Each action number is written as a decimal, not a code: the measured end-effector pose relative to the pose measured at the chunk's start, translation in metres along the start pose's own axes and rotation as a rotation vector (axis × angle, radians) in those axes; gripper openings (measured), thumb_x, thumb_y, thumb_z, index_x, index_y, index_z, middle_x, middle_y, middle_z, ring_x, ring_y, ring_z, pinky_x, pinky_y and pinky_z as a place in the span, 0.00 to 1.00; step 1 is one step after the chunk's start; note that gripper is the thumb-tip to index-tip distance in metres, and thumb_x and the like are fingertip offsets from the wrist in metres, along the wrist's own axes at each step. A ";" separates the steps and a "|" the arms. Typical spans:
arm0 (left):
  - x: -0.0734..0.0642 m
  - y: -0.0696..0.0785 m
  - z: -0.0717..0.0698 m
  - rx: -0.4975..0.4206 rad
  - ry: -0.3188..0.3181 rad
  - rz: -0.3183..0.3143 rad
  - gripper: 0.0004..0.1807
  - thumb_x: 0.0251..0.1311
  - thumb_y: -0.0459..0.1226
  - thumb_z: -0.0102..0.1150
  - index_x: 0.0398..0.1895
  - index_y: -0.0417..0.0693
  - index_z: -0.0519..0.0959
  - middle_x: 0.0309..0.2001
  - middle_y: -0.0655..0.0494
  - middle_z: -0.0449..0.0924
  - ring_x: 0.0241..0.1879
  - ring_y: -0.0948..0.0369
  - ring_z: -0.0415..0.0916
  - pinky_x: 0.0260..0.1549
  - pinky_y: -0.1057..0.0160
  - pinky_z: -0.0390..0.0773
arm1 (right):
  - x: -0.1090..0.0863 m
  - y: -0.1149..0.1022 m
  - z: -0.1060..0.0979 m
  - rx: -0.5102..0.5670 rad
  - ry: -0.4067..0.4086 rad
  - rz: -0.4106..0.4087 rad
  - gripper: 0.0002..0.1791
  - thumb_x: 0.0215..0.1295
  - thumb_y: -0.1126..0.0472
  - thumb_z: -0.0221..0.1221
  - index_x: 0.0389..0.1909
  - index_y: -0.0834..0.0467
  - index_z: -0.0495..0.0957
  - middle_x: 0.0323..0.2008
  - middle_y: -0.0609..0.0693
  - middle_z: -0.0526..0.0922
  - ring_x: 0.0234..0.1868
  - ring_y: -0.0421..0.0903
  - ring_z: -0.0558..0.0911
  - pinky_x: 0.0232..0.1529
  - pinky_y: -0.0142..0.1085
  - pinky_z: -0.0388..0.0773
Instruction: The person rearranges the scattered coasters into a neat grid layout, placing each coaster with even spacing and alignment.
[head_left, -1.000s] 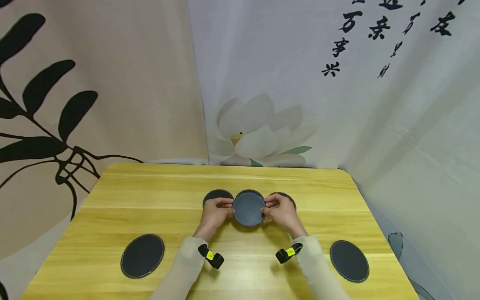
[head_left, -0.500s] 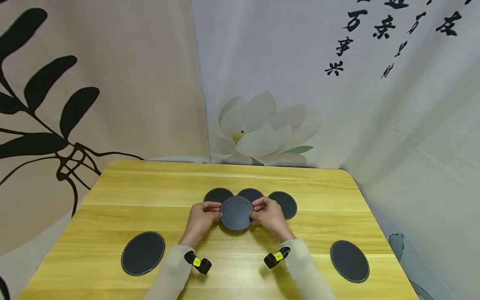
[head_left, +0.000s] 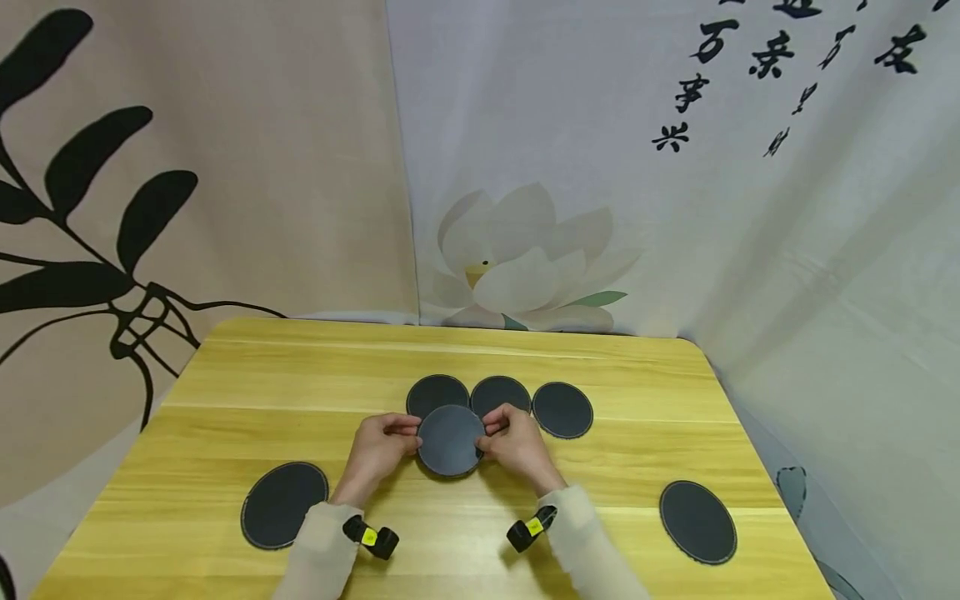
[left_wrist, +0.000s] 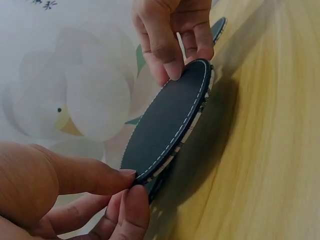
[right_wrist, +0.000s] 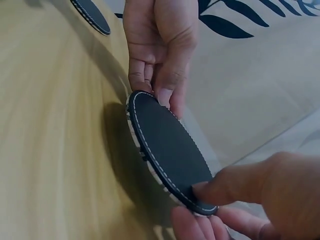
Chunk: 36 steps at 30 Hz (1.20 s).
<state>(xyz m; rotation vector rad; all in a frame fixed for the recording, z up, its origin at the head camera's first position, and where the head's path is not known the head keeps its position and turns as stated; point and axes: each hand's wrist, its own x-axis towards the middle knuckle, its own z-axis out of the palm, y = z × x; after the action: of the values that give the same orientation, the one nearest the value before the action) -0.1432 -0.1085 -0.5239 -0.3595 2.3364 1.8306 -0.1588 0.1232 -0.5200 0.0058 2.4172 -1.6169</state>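
Both hands hold one round black coaster (head_left: pixel 451 440) above the table. In the wrist views the coaster (left_wrist: pixel 167 117) has white stitching along its rim and a patterned underside edge. My left hand (head_left: pixel 380 450) pinches its left edge between thumb and fingers; my right hand (head_left: pixel 517 443) pinches the right edge. The coaster is tilted and apart from the wood, casting a shadow below. Behind it a row of three black coasters lies flat: the left one (head_left: pixel 435 392), the middle one (head_left: pixel 501 390), both partly covered, and the right one (head_left: pixel 562 410).
Another black coaster (head_left: pixel 283 506) lies at the left front, partly behind the left sleeve. One more coaster (head_left: pixel 698 522) lies at the right front. The wooden table (head_left: pixel 600 533) ends at a printed curtain (head_left: pixel 525 150) behind. Each wrist wears a strapped camera.
Both hands have carried the held coaster left and towards the front edge. The middle and right coasters of the row are now more uncovered.
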 end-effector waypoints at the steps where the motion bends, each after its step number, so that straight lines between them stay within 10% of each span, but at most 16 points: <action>1: -0.001 -0.001 -0.002 0.006 -0.001 0.000 0.16 0.58 0.23 0.65 0.51 0.36 0.85 0.43 0.41 0.83 0.37 0.59 0.81 0.37 0.63 0.86 | -0.001 0.000 0.002 0.001 -0.007 -0.006 0.16 0.56 0.71 0.71 0.44 0.66 0.79 0.40 0.60 0.81 0.30 0.43 0.83 0.33 0.37 0.88; 36: -0.017 -0.003 -0.026 0.303 -0.021 0.036 0.11 0.53 0.20 0.67 0.41 0.31 0.84 0.32 0.44 0.82 0.29 0.59 0.78 0.26 0.63 0.82 | -0.018 -0.005 0.036 -0.293 -0.055 -0.162 0.13 0.52 0.69 0.73 0.38 0.65 0.82 0.32 0.53 0.83 0.30 0.38 0.77 0.32 0.29 0.77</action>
<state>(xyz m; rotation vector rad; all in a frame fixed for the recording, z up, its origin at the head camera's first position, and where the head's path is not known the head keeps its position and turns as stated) -0.1249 -0.1325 -0.5156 -0.2578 2.5678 1.4528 -0.1350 0.0907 -0.5255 -0.2870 2.6452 -1.2868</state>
